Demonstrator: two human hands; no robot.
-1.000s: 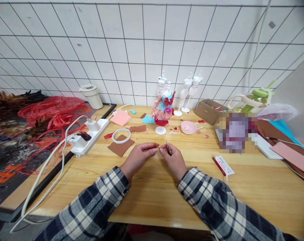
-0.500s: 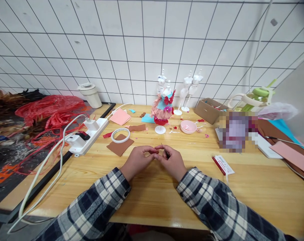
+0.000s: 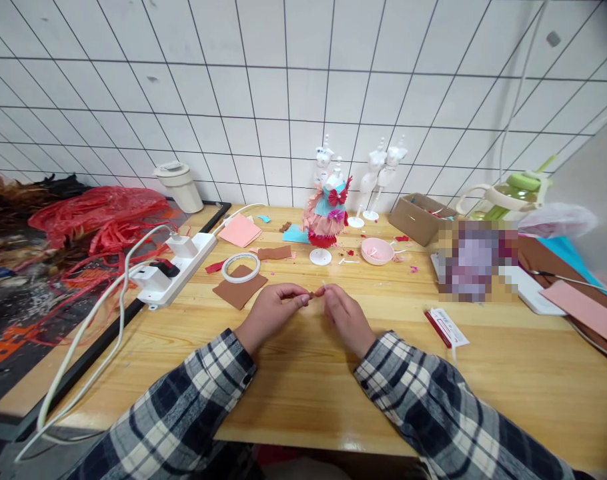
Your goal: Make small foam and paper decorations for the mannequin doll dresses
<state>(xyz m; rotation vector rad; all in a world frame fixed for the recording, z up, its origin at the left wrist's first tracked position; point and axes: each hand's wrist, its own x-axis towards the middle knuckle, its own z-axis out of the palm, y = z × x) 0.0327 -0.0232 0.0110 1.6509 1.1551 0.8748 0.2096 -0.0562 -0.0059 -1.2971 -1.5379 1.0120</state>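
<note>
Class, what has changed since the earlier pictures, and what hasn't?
The right hand, meeting the left hand just before, has drawn rightward; its dark tool no longer shows, perhaps hidden. The left still holds a brown piece; dressed mannequin, pink bowl and tape roll stayed put.

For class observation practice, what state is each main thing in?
Left hand: grip closed on small brown piece
Right hand: fingers curled, contents unclear
Dressed mannequin: upright
Tape roll: flat, partly on brown sheet
Pink bowl: upright, holding scraps
Cardboard box: open
White cup: standing, lidded
Power strip: plugs inserted
</note>
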